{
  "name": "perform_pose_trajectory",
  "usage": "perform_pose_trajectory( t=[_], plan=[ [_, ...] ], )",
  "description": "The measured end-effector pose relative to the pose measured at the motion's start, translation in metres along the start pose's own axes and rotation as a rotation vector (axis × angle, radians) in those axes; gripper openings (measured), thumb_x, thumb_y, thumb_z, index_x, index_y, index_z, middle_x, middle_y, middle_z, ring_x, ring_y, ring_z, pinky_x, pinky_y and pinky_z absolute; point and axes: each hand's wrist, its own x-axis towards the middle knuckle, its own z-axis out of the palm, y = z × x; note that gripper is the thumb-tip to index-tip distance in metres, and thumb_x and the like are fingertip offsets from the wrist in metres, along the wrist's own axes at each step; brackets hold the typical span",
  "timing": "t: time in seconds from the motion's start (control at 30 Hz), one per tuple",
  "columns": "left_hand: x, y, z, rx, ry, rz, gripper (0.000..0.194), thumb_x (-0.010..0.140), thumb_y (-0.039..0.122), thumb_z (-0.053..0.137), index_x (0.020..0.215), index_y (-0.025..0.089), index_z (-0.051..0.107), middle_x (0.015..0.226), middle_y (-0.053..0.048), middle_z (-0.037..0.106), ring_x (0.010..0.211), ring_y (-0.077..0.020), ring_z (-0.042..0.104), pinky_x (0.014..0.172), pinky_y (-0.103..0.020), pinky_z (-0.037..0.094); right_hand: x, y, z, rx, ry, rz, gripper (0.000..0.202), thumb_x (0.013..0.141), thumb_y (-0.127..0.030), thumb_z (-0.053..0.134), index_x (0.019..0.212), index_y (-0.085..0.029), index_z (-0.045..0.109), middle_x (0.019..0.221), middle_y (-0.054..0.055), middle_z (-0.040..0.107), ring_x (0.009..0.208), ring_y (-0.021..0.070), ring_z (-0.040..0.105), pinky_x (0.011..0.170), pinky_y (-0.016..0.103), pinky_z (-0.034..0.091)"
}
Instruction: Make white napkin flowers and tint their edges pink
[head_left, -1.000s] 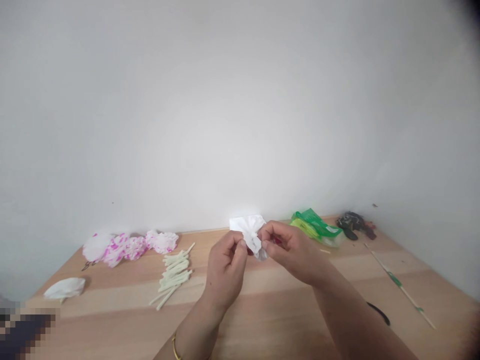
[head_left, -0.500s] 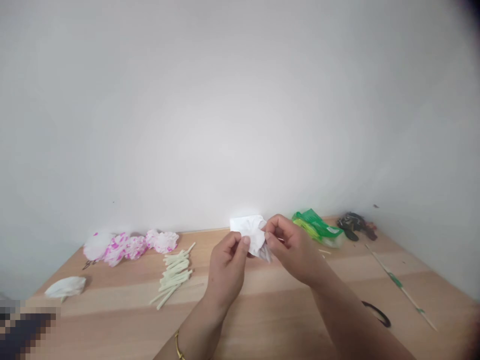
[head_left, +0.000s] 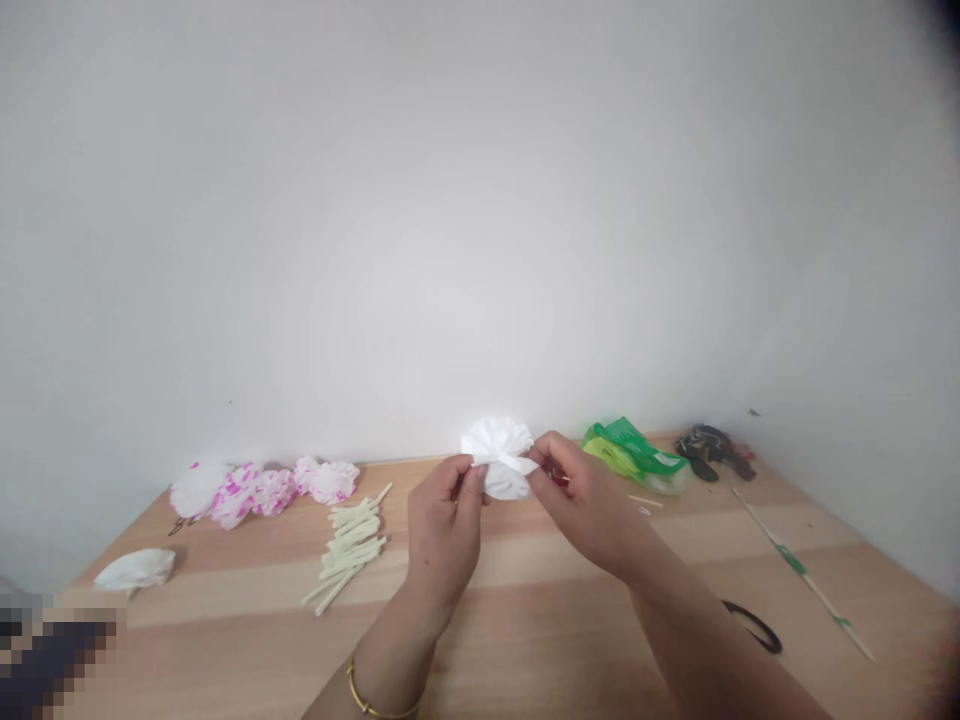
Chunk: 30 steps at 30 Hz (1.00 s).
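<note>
Our left hand (head_left: 446, 530) and right hand (head_left: 589, 505) are sitting slightly farther apart than half a second ago, and the white ruffled piece (head_left: 504, 437) is now spreading into a rounder fan between them. We are holding it up above the tabletop (head_left: 540, 620), with a narrow grip at each side: our left thumb and fingers are pinching its left edge near mid-height, and our right ones are pinching the right edge at about the same level. Its body is lying between the two grips, pleats fanning out above and below a narrow band that is crossing the middle.

Left of the white ruffled piece, we are seeing a pile of pale green sticks (head_left: 352, 545); farther left, pink-spotted ruffles (head_left: 240, 490) are resting, and nearer to us than those a smooth white bundle (head_left: 136, 569) is lying. Right of the white piece, a green plastic packet (head_left: 637, 452) is lying beyond our right hand, with a dark tangle (head_left: 709, 450) just beside it. Farther right and nearer to us, a thin stick with green bands (head_left: 817, 592) is lying aslant. On our left wrist we are wearing a gold bracelet (head_left: 352, 682).
</note>
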Motion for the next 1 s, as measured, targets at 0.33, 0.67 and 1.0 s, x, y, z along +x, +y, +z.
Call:
perform_pose_trajectory(
  t=[0.33,0.67,1.0],
  plan=[
    [-0.005,0.0,0.016,-0.21,-0.043,-0.085,0.023,0.081,0.031,0.061,0.1,0.019,0.064,0.089,-0.002,0.069,0.077,-0.0143,0.062,0.071,-0.024,0.047,0.001,0.0,0.004,0.274,-0.006,0.059,0.011,0.091,-0.03,0.048,0.085,-0.021,0.049,0.07,-0.003,0.054,0.063,0.0115,0.051,0.055,0.022,0.037],
    [-0.007,0.0,0.014,-0.285,-0.07,-0.131,0.021,0.086,0.031,0.054,0.097,0.018,0.066,0.081,-0.001,0.067,0.076,-0.0142,0.06,0.073,-0.024,0.046,0.002,0.002,0.018,0.305,0.094,0.101,0.024,0.086,-0.038,0.055,0.101,-0.02,0.05,0.077,0.001,0.061,0.067,0.0143,0.057,0.058,0.023,0.045],
    [0.002,-0.002,0.006,-0.516,-0.11,-0.209,0.022,0.082,0.036,0.059,0.084,0.014,0.064,0.07,-0.002,0.061,0.066,-0.0121,0.055,0.065,-0.023,0.046,0.002,0.008,0.017,0.048,0.239,-0.032,0.014,0.093,-0.031,0.041,0.099,-0.021,0.048,0.059,-0.005,0.045,0.05,0.0124,0.045,0.05,0.024,0.034]
  ],
)
